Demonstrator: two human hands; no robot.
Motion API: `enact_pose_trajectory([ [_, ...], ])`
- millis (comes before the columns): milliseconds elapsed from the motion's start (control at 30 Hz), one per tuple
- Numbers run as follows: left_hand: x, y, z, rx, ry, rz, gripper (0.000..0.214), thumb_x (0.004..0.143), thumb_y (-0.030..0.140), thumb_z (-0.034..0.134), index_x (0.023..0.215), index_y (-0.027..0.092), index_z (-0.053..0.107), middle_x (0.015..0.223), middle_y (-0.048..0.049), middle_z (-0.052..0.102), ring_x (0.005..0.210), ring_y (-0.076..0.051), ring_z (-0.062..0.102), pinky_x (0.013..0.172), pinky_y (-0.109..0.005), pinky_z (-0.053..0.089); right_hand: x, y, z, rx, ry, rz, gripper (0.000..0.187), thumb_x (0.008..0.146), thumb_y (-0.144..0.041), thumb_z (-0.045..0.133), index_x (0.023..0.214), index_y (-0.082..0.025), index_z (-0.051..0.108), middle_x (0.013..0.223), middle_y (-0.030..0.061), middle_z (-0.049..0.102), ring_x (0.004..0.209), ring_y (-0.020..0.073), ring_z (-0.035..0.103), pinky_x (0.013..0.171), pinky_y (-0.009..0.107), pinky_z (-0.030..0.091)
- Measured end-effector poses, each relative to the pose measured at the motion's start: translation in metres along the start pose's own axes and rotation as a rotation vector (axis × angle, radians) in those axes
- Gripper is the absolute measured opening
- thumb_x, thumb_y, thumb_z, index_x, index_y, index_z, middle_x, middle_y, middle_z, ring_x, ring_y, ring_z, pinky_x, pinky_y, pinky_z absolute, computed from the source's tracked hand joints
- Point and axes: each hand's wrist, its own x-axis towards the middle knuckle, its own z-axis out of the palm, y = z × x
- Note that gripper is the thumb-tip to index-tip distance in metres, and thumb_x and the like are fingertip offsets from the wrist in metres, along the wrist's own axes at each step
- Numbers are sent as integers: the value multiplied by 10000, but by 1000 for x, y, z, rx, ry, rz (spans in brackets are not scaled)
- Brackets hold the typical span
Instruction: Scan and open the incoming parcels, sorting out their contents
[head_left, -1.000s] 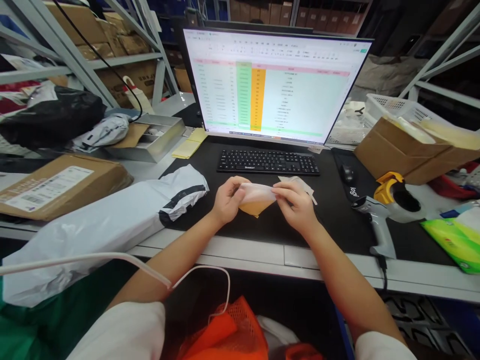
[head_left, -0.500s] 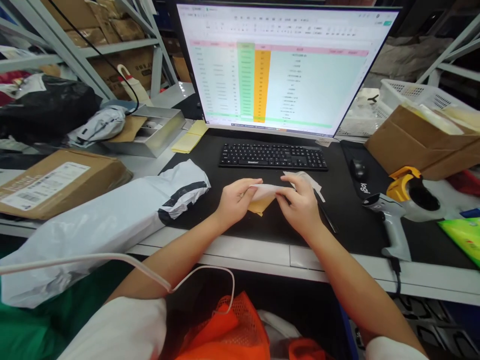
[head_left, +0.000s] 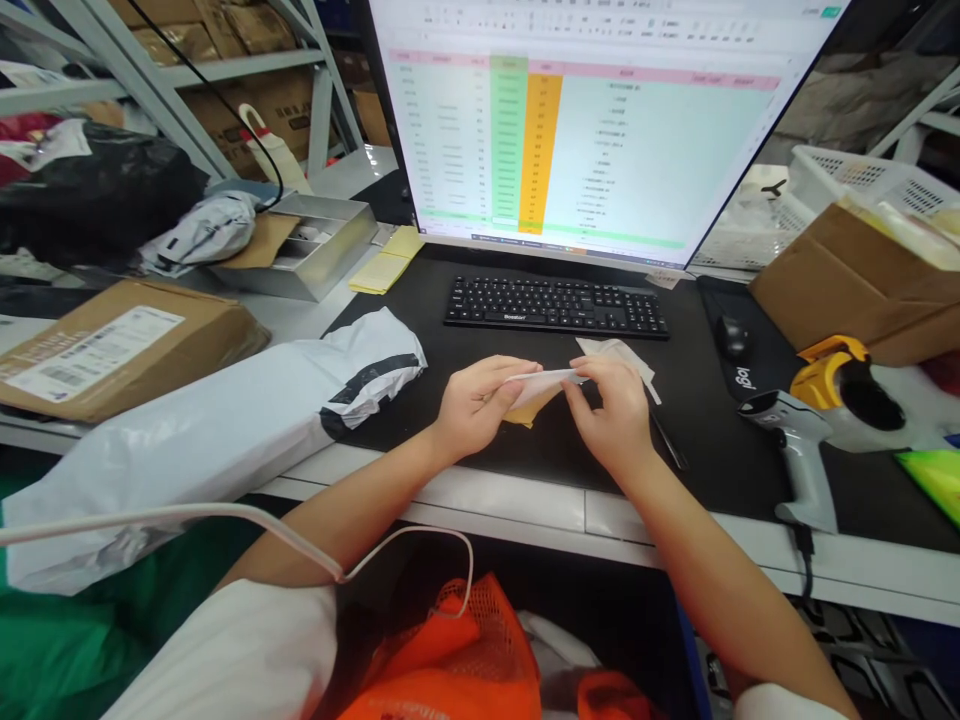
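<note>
Over the black desk mat, my left hand (head_left: pixel 478 402) pinches one end of a folded white slip of paper (head_left: pixel 546 377) between thumb and fingers. My right hand (head_left: pixel 613 408) has its fingertips on the slip's other end, the thumb just below. Under the white slip a yellow piece of paper (head_left: pixel 529 408) pokes out; whether the two are joined I cannot tell. Behind my right hand lies a crumpled white sheet (head_left: pixel 624 358), and a dark pen (head_left: pixel 670 440) rests beside my right wrist.
A keyboard (head_left: pixel 555 308) sits below the monitor (head_left: pixel 600 130). To the left are a long white plastic-wrapped parcel (head_left: pixel 217 420), a cardboard parcel (head_left: pixel 112 350) and yellow sticky notes (head_left: pixel 386 262). On the right stand a mouse (head_left: pixel 733 338), a barcode scanner (head_left: pixel 795 450) and a tape dispenser (head_left: pixel 844 380).
My view has shifted slightly. My right hand has moved a little rightward along the slip, its thumb now further below the fingers. The left hand keeps its grip.
</note>
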Motion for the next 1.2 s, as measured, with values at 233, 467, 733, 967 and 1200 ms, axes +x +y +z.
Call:
enact_pose_trajectory([
  [233,-1,1,1,-51,-50,-61,388,1078,476,544,1148,228,834,1157,-91,814,1098,-234,767,1007,-395,614,0,-1,-2,27,-11,37,102,1028,-209,616,984,-268,687,1082,53,776,1082,268,727,976,469,522],
  [467,2,4,-1,-105,-58,-293,463,1053,562,554,1235,207,791,1285,-114,771,1197,-277,728,1092,-420,563,-2,-5,-6,-181,84,34,146,1040,-257,654,929,-298,740,935,11,770,910,233,744,985,493,472],
  [733,12,-32,-17,136,-472,-544,373,936,432,672,1218,209,771,1146,-57,803,1032,-297,749,874,-353,588,5,0,-15,103,-134,61,130,989,-288,622,896,-264,711,1378,76,689,1391,348,575,1174,602,440],
  [967,12,-45,-10,167,-474,-508,342,908,408,631,1114,195,804,1070,-54,812,943,-283,746,839,-355,583,9,2,-20,265,-289,37,241,1023,-221,530,902,-228,738,1441,112,642,1317,303,626,1134,545,523],
  [1200,7,-45,-8,251,-484,-266,491,926,435,595,1326,194,748,1312,-91,770,1155,-285,745,1038,-393,570,7,9,-17,81,-257,14,128,957,-260,680,1062,-222,742,1460,154,613,1201,323,661,1023,530,576],
])
